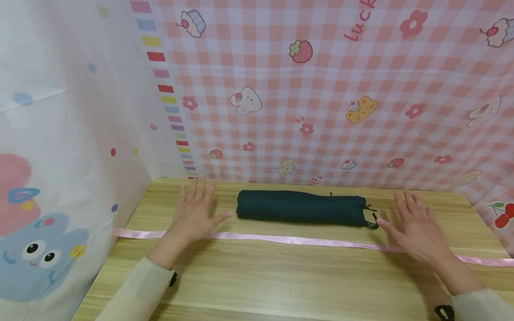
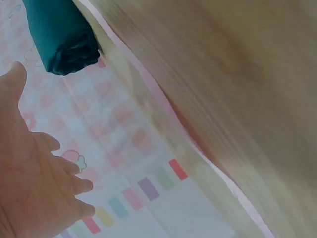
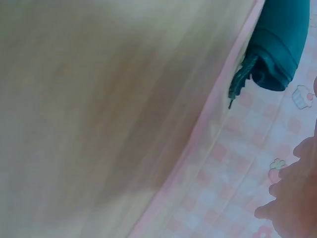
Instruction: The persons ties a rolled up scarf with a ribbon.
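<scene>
A dark green roll of cloth (image 1: pixel 301 208) lies lengthwise near the back of the wooden table, with thin dark fringe strands at its right end. Off its left end is my left hand (image 1: pixel 195 213), fingers spread and thumb pointing toward the roll. On the other side my right hand (image 1: pixel 419 227) is spread likewise, its thumb tip close by the fringe. Neither hand holds anything. In the left wrist view the rolled end of the cloth (image 2: pixel 74 44) shows its layers. The right wrist view shows the other end (image 3: pixel 277 54) with its twisted fringe.
A pink ribbon (image 1: pixel 289 240) runs across the wooden table (image 1: pixel 281 281) in front of the roll, passing under both arms. Behind the table hangs a pink checked cloth (image 1: pixel 273 76) with printed cartoons. A white printed cloth (image 1: pixel 72 133) hangs at the left.
</scene>
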Demonstrator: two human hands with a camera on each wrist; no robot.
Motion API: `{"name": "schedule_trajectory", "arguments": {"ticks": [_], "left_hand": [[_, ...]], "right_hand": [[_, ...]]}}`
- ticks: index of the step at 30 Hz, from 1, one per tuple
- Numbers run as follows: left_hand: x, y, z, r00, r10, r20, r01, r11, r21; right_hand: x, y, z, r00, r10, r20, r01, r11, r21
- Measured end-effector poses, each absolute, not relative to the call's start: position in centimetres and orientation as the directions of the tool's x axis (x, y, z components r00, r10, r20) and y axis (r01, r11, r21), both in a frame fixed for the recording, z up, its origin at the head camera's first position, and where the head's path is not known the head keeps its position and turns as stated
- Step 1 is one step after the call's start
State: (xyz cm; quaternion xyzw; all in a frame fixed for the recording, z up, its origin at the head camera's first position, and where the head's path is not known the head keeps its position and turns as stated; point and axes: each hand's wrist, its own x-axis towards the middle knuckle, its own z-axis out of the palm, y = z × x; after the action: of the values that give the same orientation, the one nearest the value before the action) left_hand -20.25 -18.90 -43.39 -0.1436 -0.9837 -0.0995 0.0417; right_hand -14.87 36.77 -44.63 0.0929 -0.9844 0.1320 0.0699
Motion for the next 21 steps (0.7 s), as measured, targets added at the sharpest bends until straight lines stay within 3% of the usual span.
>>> {"name": "schedule_trajectory", "arguments": {"ticks": [9, 21], "left_hand": [[-20.8, -17.4, -42.9, -0.921, 0.345, 0.180, 0.372, 0.916, 0.150], [-21.5, -15.6, -42.8, -0.901, 0.396, 0.179, 0.423, 0.894, 0.149]], "right_hand": [[-15.4, 35.1, -43.3, -0.957, -0.196, 0.213, -0.246, 0.938, -0.243], [-16.4, 33.0, -42.5, -0.948, -0.247, 0.200, -0.287, 0.937, -0.201]]}}
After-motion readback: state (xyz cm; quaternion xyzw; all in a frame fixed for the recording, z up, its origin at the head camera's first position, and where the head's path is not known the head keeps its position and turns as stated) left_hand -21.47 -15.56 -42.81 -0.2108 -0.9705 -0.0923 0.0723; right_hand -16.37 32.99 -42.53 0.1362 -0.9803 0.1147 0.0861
